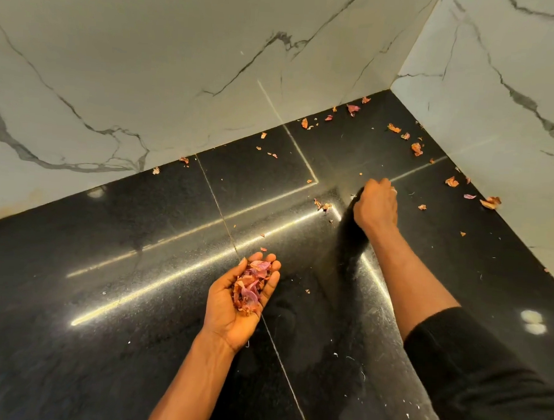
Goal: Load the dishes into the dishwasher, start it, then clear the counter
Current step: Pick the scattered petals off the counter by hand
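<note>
Purple peels (249, 286) heaped in cupped left grip (227, 310); right grip (376, 205) curled on counter (128, 285), contents unclear.

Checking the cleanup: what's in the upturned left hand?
A pile of pink and orange onion peels lies in the cupped left hand. They cover the palm's middle, so anything beneath them cannot be seen.
</note>
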